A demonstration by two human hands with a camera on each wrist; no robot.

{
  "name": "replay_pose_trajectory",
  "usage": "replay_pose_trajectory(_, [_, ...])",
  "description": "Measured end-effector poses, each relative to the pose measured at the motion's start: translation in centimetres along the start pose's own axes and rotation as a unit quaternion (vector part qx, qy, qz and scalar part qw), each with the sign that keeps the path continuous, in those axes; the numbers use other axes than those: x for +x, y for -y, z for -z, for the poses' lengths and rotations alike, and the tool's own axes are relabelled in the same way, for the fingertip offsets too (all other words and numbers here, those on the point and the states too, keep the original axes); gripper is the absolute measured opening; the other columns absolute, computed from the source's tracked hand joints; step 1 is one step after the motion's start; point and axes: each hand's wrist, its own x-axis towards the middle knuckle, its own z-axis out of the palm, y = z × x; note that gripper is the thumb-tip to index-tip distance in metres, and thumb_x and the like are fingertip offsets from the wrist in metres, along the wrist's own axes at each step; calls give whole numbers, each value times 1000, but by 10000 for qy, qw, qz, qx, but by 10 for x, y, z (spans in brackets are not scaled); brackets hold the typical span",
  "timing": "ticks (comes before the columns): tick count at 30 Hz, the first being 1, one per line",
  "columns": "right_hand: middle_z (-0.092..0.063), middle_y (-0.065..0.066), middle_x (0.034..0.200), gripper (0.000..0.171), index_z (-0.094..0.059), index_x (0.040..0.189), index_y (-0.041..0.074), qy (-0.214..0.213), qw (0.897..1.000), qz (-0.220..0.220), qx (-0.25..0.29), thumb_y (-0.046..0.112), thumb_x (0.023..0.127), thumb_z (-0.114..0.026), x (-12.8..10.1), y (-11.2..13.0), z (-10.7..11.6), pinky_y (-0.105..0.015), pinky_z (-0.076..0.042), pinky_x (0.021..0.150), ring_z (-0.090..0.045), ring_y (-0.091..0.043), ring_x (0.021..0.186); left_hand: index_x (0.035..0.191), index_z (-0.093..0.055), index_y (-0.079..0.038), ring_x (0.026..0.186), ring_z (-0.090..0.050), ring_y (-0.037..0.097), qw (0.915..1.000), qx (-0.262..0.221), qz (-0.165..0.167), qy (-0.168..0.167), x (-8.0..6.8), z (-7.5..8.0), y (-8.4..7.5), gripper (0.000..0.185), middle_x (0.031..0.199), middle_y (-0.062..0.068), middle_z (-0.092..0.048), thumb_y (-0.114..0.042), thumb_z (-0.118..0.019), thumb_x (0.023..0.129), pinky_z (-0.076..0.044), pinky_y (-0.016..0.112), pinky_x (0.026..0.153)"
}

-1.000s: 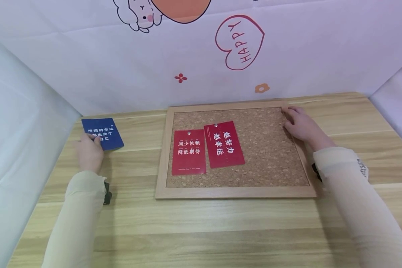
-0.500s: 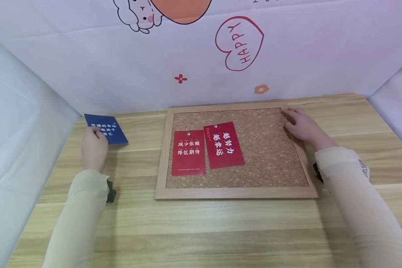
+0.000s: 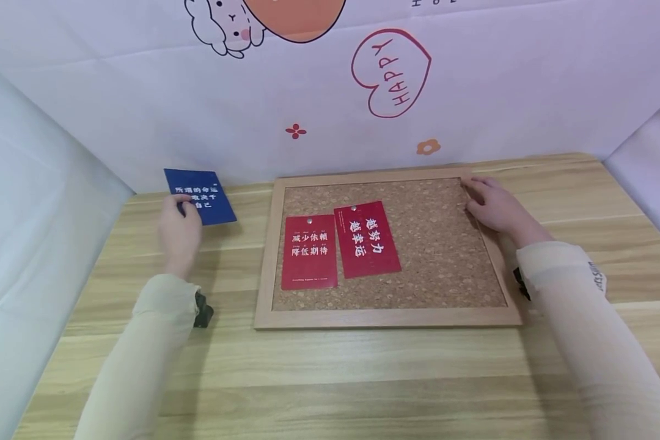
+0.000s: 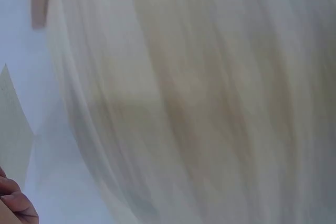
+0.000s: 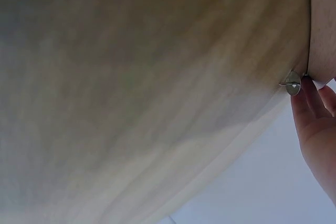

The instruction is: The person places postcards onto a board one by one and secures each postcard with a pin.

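My left hand (image 3: 183,208) pinches a dark blue card (image 3: 200,195) with white print and holds it just above the wooden table, left of the cork board (image 3: 385,316). Two red cards (image 3: 309,250) (image 3: 367,238) are pinned side by side on the cork, the right one tilted. At the board's far right corner rests my right hand (image 3: 475,190). In the right wrist view its fingertips (image 5: 315,124) hold a small silver pushpin (image 5: 293,83) against the wood. The left wrist view is blurred, with only fingertips (image 4: 13,205) at the bottom left corner.
A white cloth backdrop (image 3: 143,110) with cartoon prints closes off the table at the back and both sides. Bare wooden tabletop (image 3: 330,379) stretches in front of the board. The right half of the cork (image 3: 445,256) carries no cards.
My left hand has lifted the blue card off the table and carried it right and back, toward the board. The right hand has stayed at the board's corner.
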Motion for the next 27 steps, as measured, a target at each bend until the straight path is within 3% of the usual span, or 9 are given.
replay_pose_trajectory(5, [-13, -32, 154, 58, -18, 151, -1, 5, 10000, -14, 27, 22, 99, -33, 0, 0, 0, -66, -16, 110, -16, -56, 137, 126, -53, -7, 101, -58, 30, 9998, -99, -171, 35, -10, -13, -18, 38, 131, 16, -59, -24, -31, 101, -45, 36, 79])
replay_pose_trajectory(13, [-13, -32, 153, 58, -19, 150, -2, -31, 10000, 18, 42, 22, 99, -33, 1, 0, -1, -66, -16, 111, -17, -55, 137, 118, -58, -4, 98, -58, 30, 9963, -662, -503, 198, -25, -33, -36, 31, 126, 18, -61, -18, -38, 99, -44, 34, 79])
replay_pose_trajectory(19, [-14, -32, 153, 58, -18, 150, -2, -33, 10000, 10, 33, 21, 99, -34, 1, 0, -1, -66, -16, 111, -17, -55, 137, 115, -59, -4, 98, -58, 29, 9903, -1055, -652, 629, -41, -48, -50, 28, 124, 19, -62, -16, -41, 98, -45, 34, 78])
replay_pose_trajectory(27, [-14, -33, 153, 58, -18, 150, -3, -32, 10000, -6, 18, 20, 99, -34, 0, 2, 0, -65, -15, 111, -16, -55, 137, 119, -59, -6, 75, -54, 19, 9806, -1275, -724, 1298, -65, -65, -73, 29, 112, 16, -63, -17, -41, 99, -43, 24, 61])
